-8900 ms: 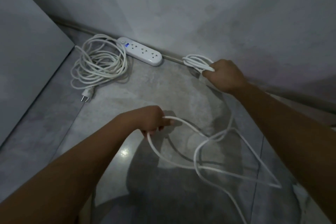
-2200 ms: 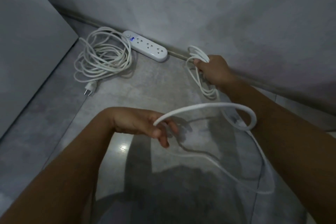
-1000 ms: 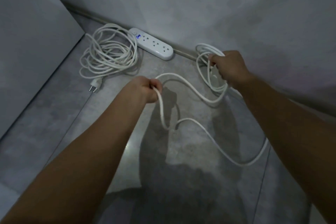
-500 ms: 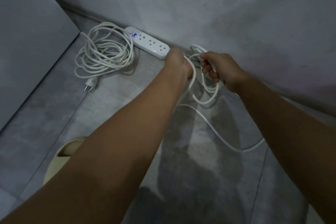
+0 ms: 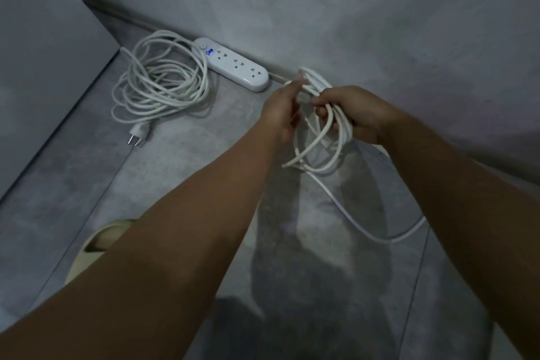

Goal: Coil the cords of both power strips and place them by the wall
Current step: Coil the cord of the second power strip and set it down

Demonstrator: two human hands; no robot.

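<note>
Head view: we see a smooth white round-section cord (image 5: 317, 77) gathered into several loose oval loops, held above a mottled grey tiled floor (image 5: 190, 161) just in front of a matte grey wall (image 5: 365, 9). The right hand (image 5: 361, 114) has its fingers curled through the bundle and clamps the loops against the palm, with the loops hanging below the knuckles. The left hand (image 5: 282, 114) sits just beside it, fingertips pinching one strand at the top of the loops. One slack run of the same cord drops from the bundle and curves along the floor to the right. Against the wall lies a glossy white rounded power strip (image 5: 236, 66) with three sockets and a blue mark; its coiled cord (image 5: 160, 82) is a flat untidy ring beside it, and the plug (image 5: 140, 131) rests on the floor at the near edge. A beige slipper (image 5: 99, 242) shows under the left forearm, and a flat grey panel (image 5: 43, 52) stands at left. Versus a second ago, the left hand has closed in from well apart to beside the right, one more loop is on the bundle, and the floor slack is shorter. The strip and its coil are unchanged.
</note>
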